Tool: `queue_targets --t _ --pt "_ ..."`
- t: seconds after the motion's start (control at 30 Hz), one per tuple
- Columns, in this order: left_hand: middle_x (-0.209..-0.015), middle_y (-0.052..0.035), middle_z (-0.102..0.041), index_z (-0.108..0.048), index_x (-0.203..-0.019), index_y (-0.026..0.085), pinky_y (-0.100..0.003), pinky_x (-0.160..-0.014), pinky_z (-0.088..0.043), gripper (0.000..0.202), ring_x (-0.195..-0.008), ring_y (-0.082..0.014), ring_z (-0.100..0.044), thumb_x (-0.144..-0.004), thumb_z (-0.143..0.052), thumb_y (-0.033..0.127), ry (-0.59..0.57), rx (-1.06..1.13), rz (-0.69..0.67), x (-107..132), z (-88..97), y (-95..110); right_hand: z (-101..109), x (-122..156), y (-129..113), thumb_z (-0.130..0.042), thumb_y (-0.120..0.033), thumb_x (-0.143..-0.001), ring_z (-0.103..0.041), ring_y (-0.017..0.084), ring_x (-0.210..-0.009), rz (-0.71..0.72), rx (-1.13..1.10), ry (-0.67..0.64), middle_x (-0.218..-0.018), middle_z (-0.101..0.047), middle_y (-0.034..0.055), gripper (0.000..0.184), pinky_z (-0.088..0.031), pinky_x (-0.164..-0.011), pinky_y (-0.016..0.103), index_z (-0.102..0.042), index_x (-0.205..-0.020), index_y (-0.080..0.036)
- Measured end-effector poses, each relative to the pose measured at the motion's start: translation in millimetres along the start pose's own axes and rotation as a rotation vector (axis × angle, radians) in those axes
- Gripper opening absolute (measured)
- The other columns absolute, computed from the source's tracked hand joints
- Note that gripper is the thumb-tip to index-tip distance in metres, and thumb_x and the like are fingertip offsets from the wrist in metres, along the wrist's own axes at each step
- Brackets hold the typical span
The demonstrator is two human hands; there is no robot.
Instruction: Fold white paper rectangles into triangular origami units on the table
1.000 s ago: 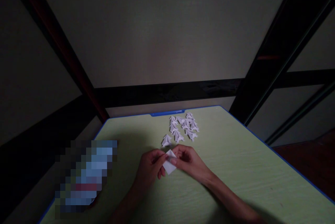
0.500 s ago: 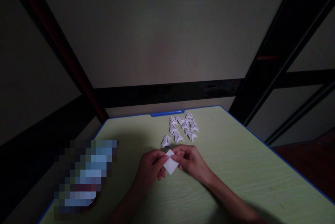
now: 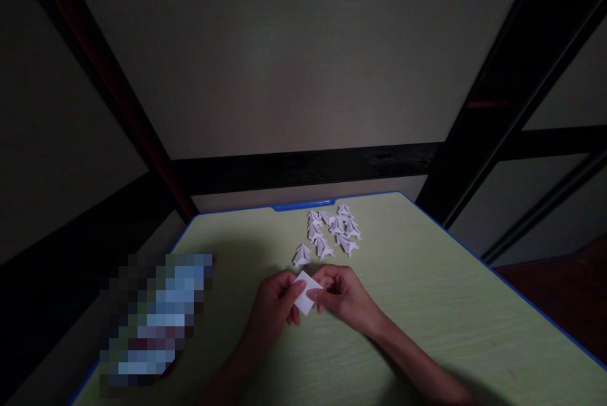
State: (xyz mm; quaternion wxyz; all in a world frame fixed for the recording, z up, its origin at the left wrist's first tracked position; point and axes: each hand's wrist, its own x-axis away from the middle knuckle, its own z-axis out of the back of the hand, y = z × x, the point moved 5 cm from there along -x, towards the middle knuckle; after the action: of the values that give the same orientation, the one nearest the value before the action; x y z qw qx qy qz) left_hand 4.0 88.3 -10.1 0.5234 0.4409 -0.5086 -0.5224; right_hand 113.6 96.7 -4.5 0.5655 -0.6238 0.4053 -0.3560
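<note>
Both of my hands pinch one small white square of paper [image 3: 305, 293] just above the pale green table [image 3: 427, 305]. My left hand [image 3: 275, 308] grips its left edge with curled fingers. My right hand [image 3: 346, 297] holds its right side between thumb and fingertips. A single folded white paper piece [image 3: 301, 255] lies just beyond my hands. Farther back sits a cluster of several similar folded paper pieces [image 3: 334, 227].
The table has a blue rim [image 3: 303, 205] and stands against a plain wall with dark beams. A blurred-out bluish object [image 3: 156, 317] lies on the table's left side. Dark floor shows past the right edge.
The paper square has turned a little between my fingers, and my right fingertips have shifted along its edge. Both hands stay in the same place.
</note>
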Motion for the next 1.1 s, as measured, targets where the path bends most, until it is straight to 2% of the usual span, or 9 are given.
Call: queue_targets --t 0.13,0.33,0.47,0.57,0.83,0.97,1.1 --pt "-0.031 0.0062 -0.043 -0.046 -0.048 0.014 -0.016 -0.030 -0.027 0.027 -0.027 -0.0057 -0.038 -0.060 -0.053 0.037 -0.030 -0.018 0.015 0.1 -1.0 -0.8 1.4 -1.8 1.6 -0.061 -0.037 -0.060 -0.042 0.005 -0.037 0.004 0.014 -0.045 -0.047 -0.051 -0.0022 0.028 -0.031 -0.038 0.017 -0.049 -0.057 -0.012" --pt "-0.037 0.0056 -0.044 -0.046 -0.051 0.014 -0.016 -0.031 -0.028 0.025 -0.029 -0.0047 -0.037 -0.063 -0.051 0.035 -0.134 -0.044 -0.027 2.7 -5.4 0.4 -1.7 2.2 0.9 -0.050 -0.041 -0.069 -0.040 0.006 -0.039 0.024 0.052 -0.118 -0.047 -0.047 -0.0032 0.029 -0.030 -0.039 0.017 -0.044 -0.059 -0.014" --pt "-0.038 0.0071 -0.039 -0.042 -0.048 0.015 -0.016 -0.029 -0.027 0.026 -0.029 -0.0041 -0.035 -0.062 -0.051 0.035 -0.220 -0.086 0.012 7.1 -11.9 -1.7 -4.4 8.1 -5.5 -0.044 -0.037 -0.074 -0.035 0.006 -0.046 0.091 0.255 -0.121 -0.050 -0.038 -0.0046 0.028 -0.027 -0.041 0.017 -0.042 -0.058 -0.015" --pt "-0.038 0.0078 -0.038 -0.041 -0.047 0.016 -0.016 -0.028 -0.026 0.026 -0.028 -0.0041 -0.036 -0.060 -0.053 0.035 -0.244 -0.073 0.037 8.0 -14.1 -4.2 -3.9 10.3 -8.2 -0.042 -0.037 -0.075 -0.034 0.007 -0.048 0.125 0.365 -0.103 -0.051 -0.037 -0.0039 0.030 -0.025 -0.043 0.018 -0.044 -0.055 -0.014" --pt "-0.028 0.0058 -0.043 -0.045 -0.047 0.015 -0.017 -0.030 -0.028 0.030 -0.025 -0.0065 -0.040 -0.061 -0.052 0.040 -0.182 -0.041 0.074 3.4 -11.3 -5.6 2.1 5.4 -5.2 -0.044 -0.035 -0.075 -0.032 0.007 -0.046 0.153 0.337 0.025 -0.048 -0.035 -0.0049 0.031 -0.024 -0.042 0.018 -0.040 -0.051 -0.016" --pt "-0.028 0.0050 -0.044 -0.045 -0.044 0.015 -0.017 -0.031 -0.029 0.030 -0.025 -0.0069 -0.040 -0.059 -0.054 0.039 -0.094 -0.032 0.049 1.5 -5.8 -1.4 3.1 3.7 -0.5 -0.044 -0.038 -0.074 -0.029 0.006 -0.042 0.109 0.302 0.067 -0.044 -0.033 -0.0054 0.036 -0.022 -0.040 0.019 -0.037 -0.047 -0.016" --pt "-0.035 0.0027 -0.049 -0.051 -0.047 0.013 -0.017 -0.033 -0.030 0.028 -0.031 -0.0067 -0.041 -0.059 -0.054 0.037 0.004 -0.034 -0.003 -2.2 3.7 2.9 3.5 3.3 -1.2 -0.057 -0.036 -0.065 -0.032 0.006 -0.044 0.108 0.174 0.070 -0.047 -0.037 -0.0056 0.030 -0.023 -0.041 0.018 -0.039 -0.052 -0.016"
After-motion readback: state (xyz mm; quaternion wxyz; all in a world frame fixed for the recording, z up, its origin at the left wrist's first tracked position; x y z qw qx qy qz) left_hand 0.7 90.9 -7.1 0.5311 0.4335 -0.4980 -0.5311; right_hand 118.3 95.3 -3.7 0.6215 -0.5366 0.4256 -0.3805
